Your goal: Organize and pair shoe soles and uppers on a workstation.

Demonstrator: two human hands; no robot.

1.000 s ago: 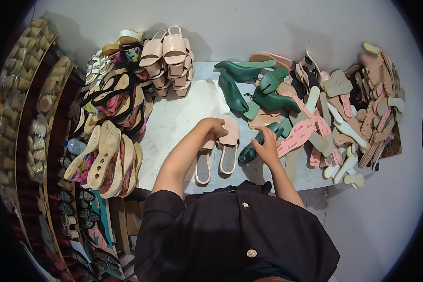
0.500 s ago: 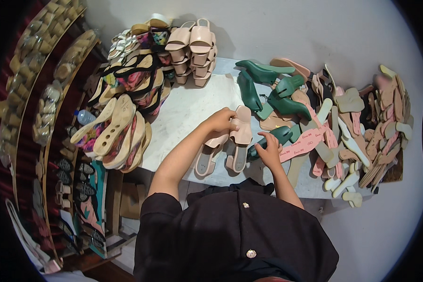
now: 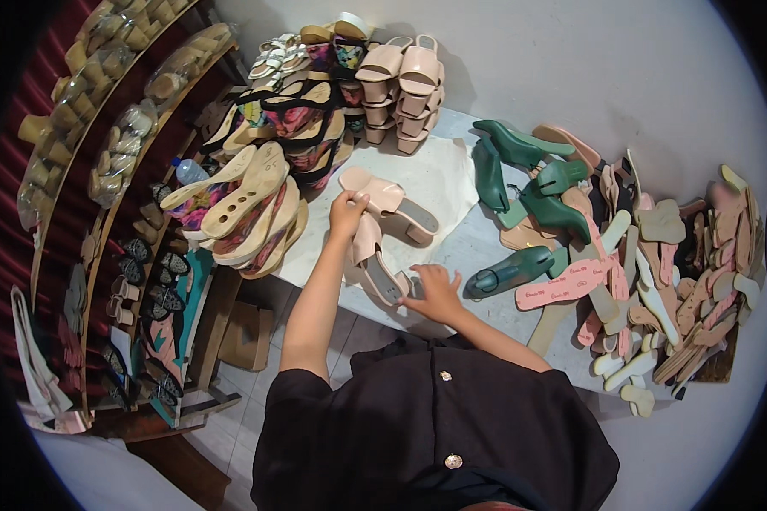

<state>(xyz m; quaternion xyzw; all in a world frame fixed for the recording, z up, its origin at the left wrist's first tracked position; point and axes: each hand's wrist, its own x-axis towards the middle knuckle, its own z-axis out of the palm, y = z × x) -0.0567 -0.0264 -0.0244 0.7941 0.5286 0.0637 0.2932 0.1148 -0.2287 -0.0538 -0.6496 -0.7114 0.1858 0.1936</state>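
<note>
Hands have traded places on the work since half a second ago: the left hand (image 3: pixel 348 213), which lay over the pink sandals beside the right, now reaches further up the white table (image 3: pixel 439 175) and its fingers close in a pinch on the near edge of the upper pink sandal (image 3: pixel 389 203), which lies tilted across the tabletop, toe toward the heap of finished shoes (image 3: pixel 264 183) on the table's left side. Meanwhile the right hand (image 3: pixel 433 291), earlier gripping a green shoe last, has let it go; its fingers are now spread and pressed flat on the heel end of the second pink sandal (image 3: pixel 375 262), which sits at the table's near edge, just below the first and touching it. That released green shoe last (image 3: pixel 510 271) lies on its side on the table just right of the right hand, apart from it. More green lasts (image 3: pixel 528 175) stay clustered further up the table on the right, and the pile of pink and beige insoles (image 3: pixel 656 272) still spreads over the table's right end. Stacked pink sandals (image 3: pixel 400 81) stand at the table's far edge.
</note>
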